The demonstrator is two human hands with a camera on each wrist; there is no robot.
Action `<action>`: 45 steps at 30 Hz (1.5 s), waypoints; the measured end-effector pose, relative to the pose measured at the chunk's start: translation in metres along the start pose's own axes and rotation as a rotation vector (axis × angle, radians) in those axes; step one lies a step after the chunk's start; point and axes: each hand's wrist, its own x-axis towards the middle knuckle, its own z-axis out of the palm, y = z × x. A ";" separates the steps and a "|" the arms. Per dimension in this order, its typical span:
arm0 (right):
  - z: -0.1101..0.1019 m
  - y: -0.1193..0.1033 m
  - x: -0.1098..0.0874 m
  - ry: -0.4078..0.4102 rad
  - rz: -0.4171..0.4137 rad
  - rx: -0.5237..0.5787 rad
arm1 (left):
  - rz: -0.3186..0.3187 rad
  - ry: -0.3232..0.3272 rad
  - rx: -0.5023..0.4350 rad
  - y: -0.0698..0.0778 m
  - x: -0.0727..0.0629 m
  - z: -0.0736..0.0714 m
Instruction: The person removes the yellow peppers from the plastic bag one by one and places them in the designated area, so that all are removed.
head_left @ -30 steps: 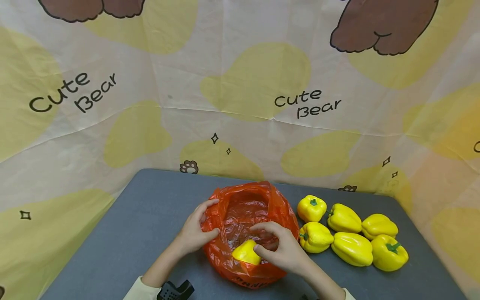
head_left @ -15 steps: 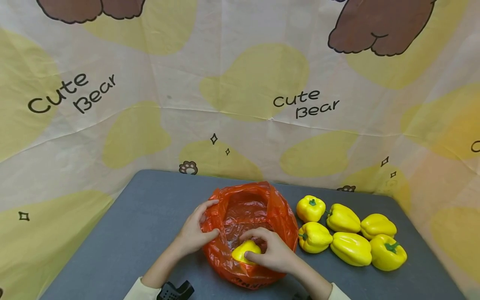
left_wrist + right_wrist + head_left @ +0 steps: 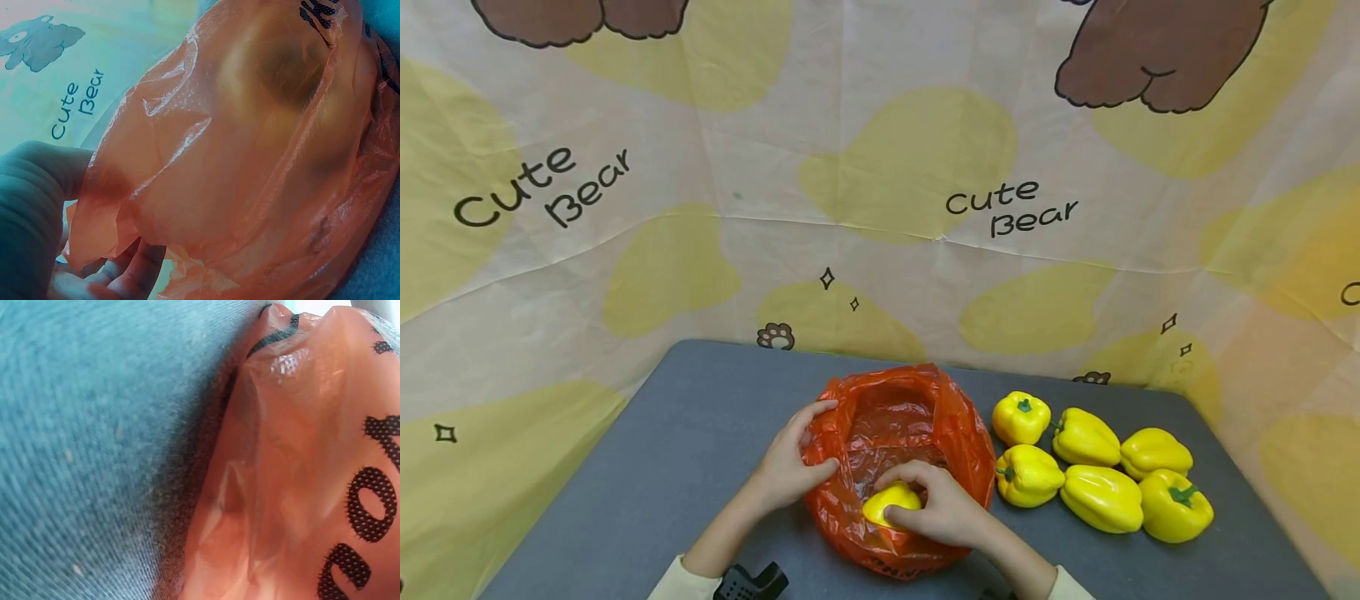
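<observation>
A red plastic bag [image 3: 967, 427] stands with its mouth open in the middle of the table. My left hand [image 3: 786, 462] holds its left rim; in the left wrist view the thumb lies outside and the fingers fold the film. Inside the bag's near side sits a yellow bell pepper [image 3: 880, 505], gripped by my right hand [image 3: 942, 508] between thumb and fingers. Through the film [image 3: 181, 187] a rounded yellow shape shows in the left wrist view. The right wrist view shows only the bag's printed outer wall [image 3: 281, 487], with the right hand out of sight.
Several more yellow bell peppers [image 3: 1102, 498] lie in two rows just right of the bag. The grey table [image 3: 700, 417] meets a patterned cloth backdrop [image 3: 880, 167] at the back. A black wrist device [image 3: 751, 581] shows at the left sleeve.
My right hand has moved left and down a little, and its thumb and fingers have closed round the pepper in the bag. The left hand has stayed on the rim.
</observation>
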 end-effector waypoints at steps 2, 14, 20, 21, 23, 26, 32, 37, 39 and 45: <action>0.000 0.000 0.000 -0.006 0.004 0.005 | -0.001 -0.001 0.001 0.000 0.000 0.000; 0.001 0.004 0.001 0.002 0.017 0.026 | -0.005 -0.001 -0.005 0.001 -0.001 0.000; 0.001 0.004 0.001 0.001 0.033 0.053 | 0.024 -0.008 -0.003 -0.001 0.000 0.000; 0.001 0.004 0.001 -0.001 0.033 0.056 | 0.025 -0.009 -0.004 -0.001 0.000 0.000; 0.000 0.004 0.001 -0.002 0.030 0.059 | 0.028 -0.009 -0.003 -0.001 0.001 0.000; 0.000 0.004 0.000 0.001 0.028 0.055 | 0.017 -0.006 -0.010 0.000 0.001 0.000; 0.001 0.002 0.000 0.017 0.019 0.056 | 0.027 -0.004 -0.017 -0.001 0.001 -0.001; 0.001 0.000 0.000 0.037 0.020 0.065 | 0.032 0.002 0.007 0.000 0.001 -0.001; 0.001 0.000 0.001 0.048 0.024 0.065 | 0.032 0.004 0.017 0.001 0.001 -0.001; 0.000 -0.002 0.001 0.135 0.050 0.077 | 0.021 -0.003 0.013 0.001 0.000 -0.001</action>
